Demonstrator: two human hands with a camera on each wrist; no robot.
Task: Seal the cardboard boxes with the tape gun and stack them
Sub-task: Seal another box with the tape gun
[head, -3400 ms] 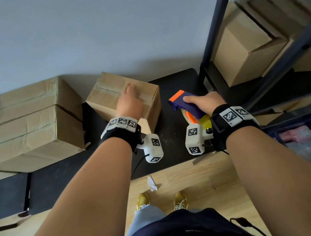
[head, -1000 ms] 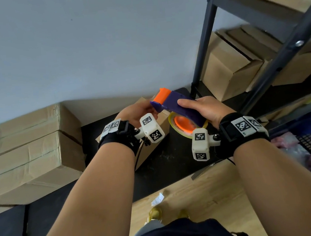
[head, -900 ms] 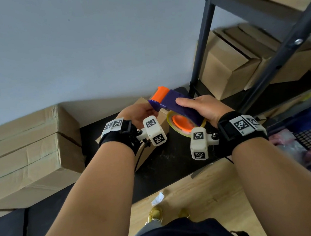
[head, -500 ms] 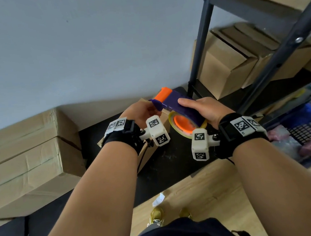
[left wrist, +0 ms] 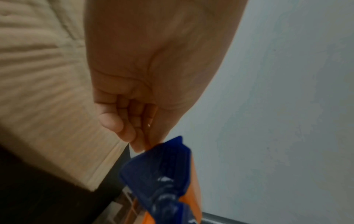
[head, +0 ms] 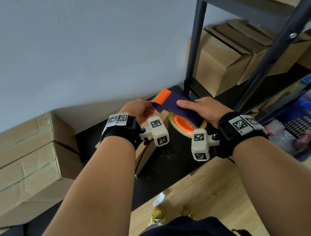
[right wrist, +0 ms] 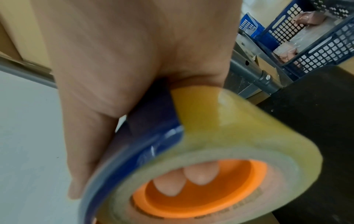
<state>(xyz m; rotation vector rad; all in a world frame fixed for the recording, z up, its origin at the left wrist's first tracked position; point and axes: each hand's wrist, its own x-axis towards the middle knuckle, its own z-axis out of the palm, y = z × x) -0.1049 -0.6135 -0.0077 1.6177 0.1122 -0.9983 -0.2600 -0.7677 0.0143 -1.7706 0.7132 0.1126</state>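
- Our right hand (head: 205, 111) is wrapped around the tape gun (head: 176, 108): thumb laid along the blue body, and in the right wrist view two fingertips (right wrist: 199, 177) reach into the orange hub of the tape roll (right wrist: 220, 128). We hold the gun in the air, above the black mat (head: 166, 160).
- Our left hand (head: 137, 112) has its fingers curled in tight at the gun's orange nose. In the left wrist view the fingertips (left wrist: 134, 136) meet right at the blue tip (left wrist: 162, 163); we judge they are pinching the loose tape end, though the film itself is too thin and clear for us to see.
- The gun looks like light, rigid plastic, so one hand carries it easily. The best hold is where we have it, on the body over the roll. The toothed blade by the orange nose is the part to keep our fingers off.
- The tape is glossy and will cling to itself; we should pull it straight and taut.
- The cardboard box (head: 150, 148) to be sealed sits on the mat under our left wrist, mostly hidden. It should be light but dentable, best steadied flat-handed on top.
- Two sealed boxes (head: 20, 165) are stacked at the mat's left edge; more boxes fill the metal shelf (head: 196, 37) to the right.
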